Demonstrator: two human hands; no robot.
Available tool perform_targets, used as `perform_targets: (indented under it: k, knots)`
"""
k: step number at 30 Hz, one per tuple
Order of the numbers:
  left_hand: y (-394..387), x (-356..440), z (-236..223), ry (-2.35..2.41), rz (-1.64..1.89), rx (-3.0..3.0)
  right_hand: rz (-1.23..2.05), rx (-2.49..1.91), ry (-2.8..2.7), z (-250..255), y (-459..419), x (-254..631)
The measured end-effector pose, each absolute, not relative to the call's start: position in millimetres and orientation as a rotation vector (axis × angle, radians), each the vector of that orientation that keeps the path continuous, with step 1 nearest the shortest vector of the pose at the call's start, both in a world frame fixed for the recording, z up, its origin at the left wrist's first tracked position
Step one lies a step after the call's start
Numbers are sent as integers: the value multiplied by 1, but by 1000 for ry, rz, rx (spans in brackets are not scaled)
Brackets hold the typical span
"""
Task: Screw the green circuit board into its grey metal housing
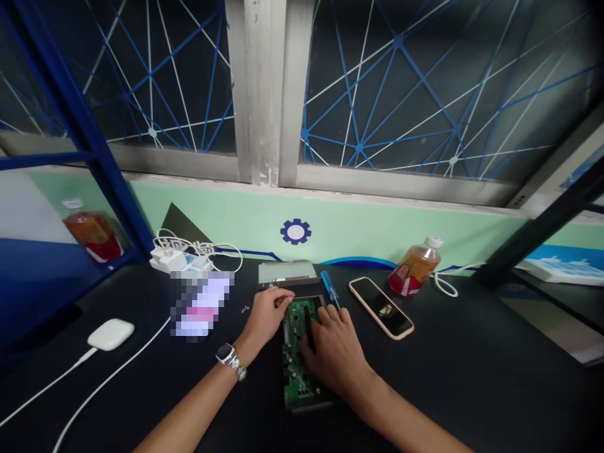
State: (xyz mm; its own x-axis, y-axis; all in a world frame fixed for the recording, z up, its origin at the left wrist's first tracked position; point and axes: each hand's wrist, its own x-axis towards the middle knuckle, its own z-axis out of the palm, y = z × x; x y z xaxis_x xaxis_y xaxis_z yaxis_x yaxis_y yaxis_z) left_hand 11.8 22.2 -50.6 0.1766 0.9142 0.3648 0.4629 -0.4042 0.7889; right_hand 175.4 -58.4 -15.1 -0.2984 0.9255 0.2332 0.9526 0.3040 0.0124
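Observation:
A green circuit board (296, 327) lies in a dark metal frame on the black table before me. My left hand (268, 318), with a watch at the wrist, is at the board's far left corner. Its thumb and fingers are pinched together, and whatever is between them is too small to make out. Over the right side of the board is my right hand (333, 346), fingers curled down and thumb low over the components. Its fingertips are hidden. A blue-handled screwdriver (329, 284) lies just beyond that hand. Several small screws (245, 309) rest left of my left hand.
Behind the board lies a flat metal panel (287, 272). A phone (381, 308) and a drink bottle (415, 267) are to the right. On the left are a blurred-out lit screen (202, 308), a power strip (182, 259), a white case (111, 334) and white cables (113, 380).

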Motion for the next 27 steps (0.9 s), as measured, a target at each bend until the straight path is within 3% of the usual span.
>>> perform_targets:
  k: [16, 27]
  knots:
    - [20, 3, -40, 1110, 1174, 1600, -116, -1713, -2267, -11, -56, 157]
    - [18, -4, -26, 1028, 1196, 1410, 175, -1609, -2104, -10, -55, 144]
